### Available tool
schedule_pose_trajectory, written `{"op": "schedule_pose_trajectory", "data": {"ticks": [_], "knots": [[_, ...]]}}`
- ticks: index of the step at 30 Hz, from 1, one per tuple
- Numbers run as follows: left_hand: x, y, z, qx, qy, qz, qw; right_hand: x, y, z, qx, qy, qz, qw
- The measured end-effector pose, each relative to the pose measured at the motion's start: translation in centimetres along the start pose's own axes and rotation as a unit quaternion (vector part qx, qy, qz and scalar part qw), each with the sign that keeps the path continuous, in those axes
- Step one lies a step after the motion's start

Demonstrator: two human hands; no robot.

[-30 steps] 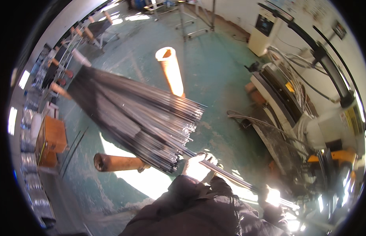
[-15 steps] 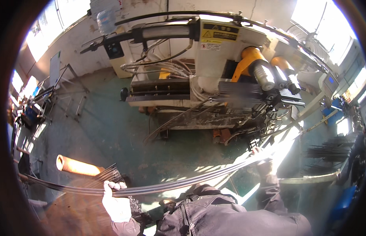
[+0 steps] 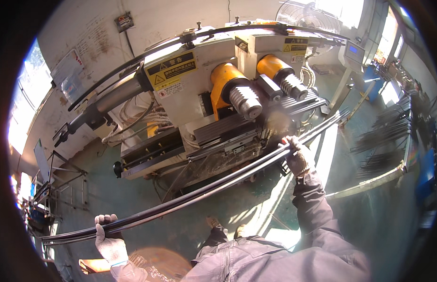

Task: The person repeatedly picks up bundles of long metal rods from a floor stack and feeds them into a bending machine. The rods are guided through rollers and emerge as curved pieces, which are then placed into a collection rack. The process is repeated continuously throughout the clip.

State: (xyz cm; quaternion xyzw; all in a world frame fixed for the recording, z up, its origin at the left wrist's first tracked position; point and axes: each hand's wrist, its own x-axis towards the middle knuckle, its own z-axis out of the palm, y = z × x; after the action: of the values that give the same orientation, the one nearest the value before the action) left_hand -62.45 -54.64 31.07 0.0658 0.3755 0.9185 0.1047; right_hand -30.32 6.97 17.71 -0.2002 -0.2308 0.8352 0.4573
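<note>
over there, the left hand (image 3: 110, 240) and right hand (image 3: 298, 157), in knit gloves (image 3: 300, 163), both grip slender dark rods (image 3: 199, 191); beyond, ridged steel rollers (image 3: 245, 101) jut from yellow housings (image 3: 225, 76).

Several long, thin, dark rods (image 3: 199, 192) run side by side, bundled loosely. They stretch slantwise from near left to far right.

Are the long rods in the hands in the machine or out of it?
Out. The rods stretch across in front of the machine, held up by the left hand and the right hand.
</note>
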Motion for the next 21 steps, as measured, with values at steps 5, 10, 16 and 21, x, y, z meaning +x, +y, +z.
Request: {"op": "schedule_pose_trajectory", "data": {"ticks": [5, 10, 16, 21], "knots": [[5.3, -6.3, -1.5, 0.033, -0.002, -0.039, 0.999, 3.5, -1.0, 3.1, -0.641, -0.128, -0.321, 0.685], [11.0, -11.9, -1.2, -0.009, 0.073, -0.071, 0.995, 7.8, -1.4, 5.1, -0.704, -0.078, -0.415, 0.571], [17.5, -16.4, 1.3, -0.022, 0.020, -0.336, 0.941, 13.6, 2.0, 5.4, -0.828, 0.054, -0.280, 0.482], [18.1, -21.2, 7.6, 0.203, 0.091, -0.322, 0.920, 17.7, 5.9, 5.8, -0.873, 0.093, -0.228, 0.421]]}}
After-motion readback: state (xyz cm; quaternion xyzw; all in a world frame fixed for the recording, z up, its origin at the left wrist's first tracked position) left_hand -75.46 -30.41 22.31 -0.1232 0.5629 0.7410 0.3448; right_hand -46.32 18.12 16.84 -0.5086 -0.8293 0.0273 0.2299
